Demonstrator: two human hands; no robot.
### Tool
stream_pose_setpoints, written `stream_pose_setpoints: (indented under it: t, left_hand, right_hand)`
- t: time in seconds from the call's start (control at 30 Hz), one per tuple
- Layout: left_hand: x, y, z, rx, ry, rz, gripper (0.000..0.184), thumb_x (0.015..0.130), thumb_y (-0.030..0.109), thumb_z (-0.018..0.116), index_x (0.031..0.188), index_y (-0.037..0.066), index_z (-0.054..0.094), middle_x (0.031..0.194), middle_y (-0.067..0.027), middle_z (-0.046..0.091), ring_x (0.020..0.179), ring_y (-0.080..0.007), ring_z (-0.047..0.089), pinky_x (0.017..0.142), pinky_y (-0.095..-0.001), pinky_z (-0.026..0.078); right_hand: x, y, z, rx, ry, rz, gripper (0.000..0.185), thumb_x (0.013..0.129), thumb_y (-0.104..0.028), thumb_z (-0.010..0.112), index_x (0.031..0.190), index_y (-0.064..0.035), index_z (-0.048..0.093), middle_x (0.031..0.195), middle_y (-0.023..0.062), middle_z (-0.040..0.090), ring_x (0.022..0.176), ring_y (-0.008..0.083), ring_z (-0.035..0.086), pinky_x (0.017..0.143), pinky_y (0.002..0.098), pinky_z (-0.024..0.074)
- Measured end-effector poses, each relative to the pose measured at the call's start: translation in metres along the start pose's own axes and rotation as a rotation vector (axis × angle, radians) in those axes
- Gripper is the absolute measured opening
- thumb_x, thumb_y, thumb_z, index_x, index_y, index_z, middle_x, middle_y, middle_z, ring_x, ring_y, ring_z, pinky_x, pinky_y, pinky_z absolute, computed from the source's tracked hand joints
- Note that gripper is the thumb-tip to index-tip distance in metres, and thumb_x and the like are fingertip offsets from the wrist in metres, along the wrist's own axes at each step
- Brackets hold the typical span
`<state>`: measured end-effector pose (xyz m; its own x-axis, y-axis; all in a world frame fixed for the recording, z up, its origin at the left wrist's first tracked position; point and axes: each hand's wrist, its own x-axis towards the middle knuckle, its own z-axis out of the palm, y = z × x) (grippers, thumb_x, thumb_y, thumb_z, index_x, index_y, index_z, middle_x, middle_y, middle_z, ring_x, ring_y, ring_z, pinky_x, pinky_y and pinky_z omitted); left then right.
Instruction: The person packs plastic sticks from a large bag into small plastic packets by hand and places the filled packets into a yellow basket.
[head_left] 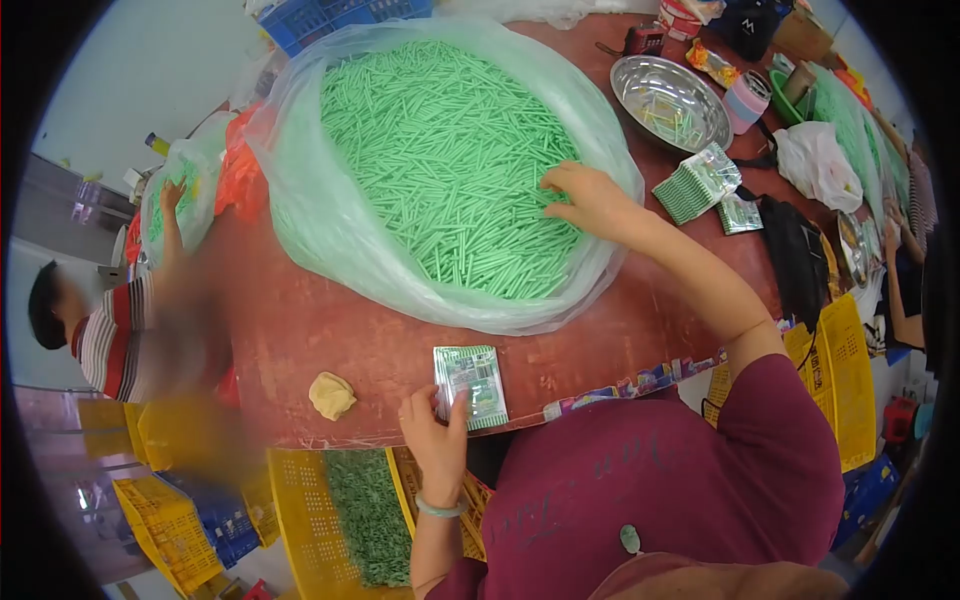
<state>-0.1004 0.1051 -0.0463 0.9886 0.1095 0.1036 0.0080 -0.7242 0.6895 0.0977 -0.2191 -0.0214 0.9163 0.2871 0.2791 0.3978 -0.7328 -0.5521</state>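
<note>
My right hand (592,203) reaches over the right side of a big heap of thin green sticks (450,160) in a wide clear plastic bag (300,235). Its thumb and forefinger are apart at the surface of the heap, and I see nothing held between them. Near the table's front edge lies a flat clear packet (472,385) with printing and a row of green sticks inside. My left hand (435,440), with a bangle on the wrist, grips the packet's lower left side, thumb over its face and fingers at its edge.
A yellowish lump (331,396) lies left of the packet. At the back right are a metal bowl (672,100) with a few sticks, stacked filled packets (700,182) and a pink jar (746,100). Yellow crates (300,500) stand below the edge. Other people work at both sides.
</note>
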Motion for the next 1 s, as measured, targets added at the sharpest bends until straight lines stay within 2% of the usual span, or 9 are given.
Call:
stream_pose_setpoints:
  t: [0.03, 0.27, 0.33, 0.4, 0.43, 0.57, 0.77, 0.9, 1.0]
  left_hand:
    - [0.001, 0.002, 0.006, 0.111, 0.058, 0.063, 0.028, 0.082, 0.016, 0.075, 0.099, 0.000, 0.060, 0.087, -0.0117, 0.055, 0.082, -0.0261, 0.052, 0.072, -0.0369, 0.044]
    - [0.000, -0.003, 0.017, 0.016, 0.012, -0.142, 0.031, 0.082, 0.019, 0.076, 0.099, -0.001, 0.058, 0.092, -0.0121, 0.054, 0.085, -0.0266, 0.052, 0.074, -0.0368, 0.044]
    - [0.003, -0.003, 0.017, 0.018, 0.040, -0.074, 0.026, 0.084, 0.015, 0.075, 0.094, -0.001, 0.057, 0.087, -0.0083, 0.052, 0.075, -0.0176, 0.050, 0.067, -0.0305, 0.044]
    - [0.005, -0.007, 0.020, -0.014, 0.036, -0.082, 0.025, 0.084, 0.014, 0.075, 0.093, -0.001, 0.057, 0.085, -0.0065, 0.052, 0.072, -0.0152, 0.049, 0.065, -0.0290, 0.043]
    - [0.006, -0.008, 0.021, -0.048, 0.035, -0.093, 0.024, 0.084, 0.013, 0.075, 0.093, 0.000, 0.057, 0.083, -0.0046, 0.052, 0.070, -0.0128, 0.048, 0.063, -0.0275, 0.043]
    - [0.008, -0.006, 0.019, -0.189, 0.034, -0.231, 0.021, 0.083, 0.011, 0.075, 0.091, -0.001, 0.059, 0.082, -0.0058, 0.052, 0.069, -0.0143, 0.049, 0.063, -0.0279, 0.043]
    - [0.007, -0.002, 0.020, -0.267, 0.076, -0.232, 0.013, 0.086, 0.007, 0.072, 0.088, -0.002, 0.063, 0.075, -0.0031, 0.052, 0.066, -0.0105, 0.047, 0.061, -0.0257, 0.041]
    - [0.004, -0.005, 0.021, -0.242, 0.125, -0.109, 0.013, 0.086, 0.004, 0.070, 0.097, -0.002, 0.068, 0.078, -0.0035, 0.055, 0.068, -0.0106, 0.049, 0.062, -0.0254, 0.041]
    - [0.003, -0.002, 0.020, -0.258, 0.126, -0.082, 0.015, 0.087, 0.003, 0.070, 0.101, -0.003, 0.069, 0.081, -0.0040, 0.058, 0.071, -0.0111, 0.052, 0.064, -0.0254, 0.043]
  right_hand:
    - [0.003, 0.000, 0.004, 0.028, -0.034, 0.016, 0.019, 0.081, -0.009, 0.066, 0.098, -0.0004, 0.062, 0.093, 0.0152, 0.063, 0.087, 0.0345, 0.062, 0.076, 0.0430, 0.0482]
    - [-0.010, 0.015, -0.002, 0.066, -0.303, -0.067, 0.029, 0.076, -0.002, 0.064, 0.104, -0.0011, 0.058, 0.096, 0.0144, 0.060, 0.093, 0.0340, 0.060, 0.079, 0.0412, 0.0487]
    - [-0.008, 0.003, -0.013, 0.148, -0.323, -0.035, 0.032, 0.075, 0.000, 0.064, 0.106, -0.0004, 0.057, 0.100, 0.0154, 0.059, 0.095, 0.0345, 0.059, 0.081, 0.0415, 0.0483]
    - [-0.008, 0.000, -0.013, 0.225, -0.340, -0.003, 0.035, 0.074, 0.001, 0.064, 0.108, 0.0002, 0.057, 0.103, 0.0164, 0.058, 0.097, 0.0349, 0.058, 0.083, 0.0418, 0.0479]
    - [-0.009, 0.002, -0.007, 0.167, -0.333, -0.095, 0.037, 0.073, 0.002, 0.063, 0.109, 0.0011, 0.056, 0.107, 0.0172, 0.056, 0.097, 0.0357, 0.058, 0.084, 0.0423, 0.0474]
    - [-0.007, 0.000, -0.005, 0.060, -0.441, -0.178, 0.040, 0.072, 0.005, 0.061, 0.111, 0.0030, 0.054, 0.110, 0.0184, 0.054, 0.098, 0.0379, 0.057, 0.086, 0.0440, 0.0464]
    - [-0.014, -0.002, 0.003, 0.034, -0.354, -0.175, 0.034, 0.071, 0.006, 0.060, 0.105, 0.0028, 0.053, 0.099, 0.0203, 0.056, 0.097, 0.0391, 0.058, 0.084, 0.0467, 0.0458]
    - [-0.012, -0.002, 0.005, -0.035, -0.323, -0.120, 0.030, 0.072, 0.007, 0.057, 0.102, 0.0032, 0.052, 0.095, 0.0203, 0.057, 0.095, 0.0399, 0.058, 0.081, 0.0472, 0.0459]
    - [-0.015, -0.001, 0.005, 0.011, -0.255, -0.219, 0.027, 0.072, 0.007, 0.055, 0.099, 0.0039, 0.051, 0.091, 0.0211, 0.058, 0.090, 0.0414, 0.059, 0.078, 0.0484, 0.0462]
